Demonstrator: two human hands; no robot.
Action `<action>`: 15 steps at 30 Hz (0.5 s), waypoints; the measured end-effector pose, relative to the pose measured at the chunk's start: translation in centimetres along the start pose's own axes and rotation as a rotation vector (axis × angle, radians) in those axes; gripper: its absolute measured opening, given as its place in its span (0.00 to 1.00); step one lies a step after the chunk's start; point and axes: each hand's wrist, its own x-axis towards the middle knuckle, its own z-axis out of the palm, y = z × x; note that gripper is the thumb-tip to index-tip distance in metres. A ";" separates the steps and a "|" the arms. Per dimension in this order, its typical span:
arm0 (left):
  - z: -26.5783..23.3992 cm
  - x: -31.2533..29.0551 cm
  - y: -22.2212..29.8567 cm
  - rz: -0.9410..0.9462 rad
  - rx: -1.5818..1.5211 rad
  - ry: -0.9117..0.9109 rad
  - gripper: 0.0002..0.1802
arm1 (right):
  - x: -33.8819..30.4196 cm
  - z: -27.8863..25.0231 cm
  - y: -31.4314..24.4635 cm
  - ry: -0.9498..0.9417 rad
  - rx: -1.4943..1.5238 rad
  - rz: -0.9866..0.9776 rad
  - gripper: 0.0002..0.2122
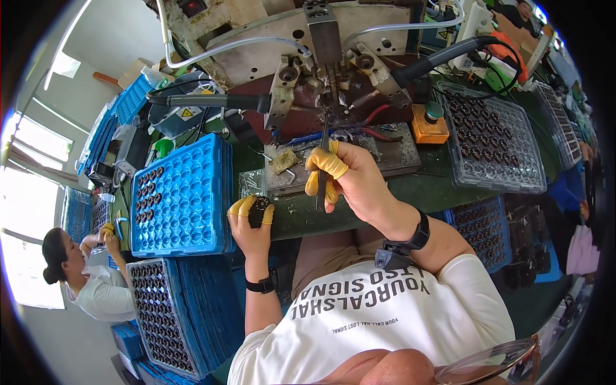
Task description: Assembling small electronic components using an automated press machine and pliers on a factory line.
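Note:
My left hand [249, 226], in a yellow finger-covered glove, holds a small round dark part [260, 204] between thumb and fingers at the front edge of the green table. In my right hand [340, 168], which has yellow coverings on its fingers, is a pair of dark metal tweezers [325, 133]. Its tips point away from me toward the middle of the bench machine [324, 38]; whether they grip anything is too small to tell. Red-handled pliers [378, 122] lie just beyond that hand on a metal plate [401, 154].
Two soldering irons [443, 61] angle in toward the machine. A blue pocketed tray [199, 186] with several round dark parts stands at left, a clear tray [529, 167] at right. An orange box [430, 131] carries a green button. Another person [96, 282] works at far left.

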 end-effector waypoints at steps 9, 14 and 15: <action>-0.2 0.0 0.0 -0.028 -0.002 -0.004 0.22 | -0.7 -0.4 -0.8 -0.090 0.118 0.063 0.15; -0.1 0.0 0.0 -0.006 -0.017 0.012 0.22 | -1.4 0.2 -1.8 -0.053 0.242 0.149 0.16; -0.1 0.0 0.0 -0.009 -0.018 0.014 0.22 | -1.7 0.4 -1.8 -0.054 0.239 0.151 0.16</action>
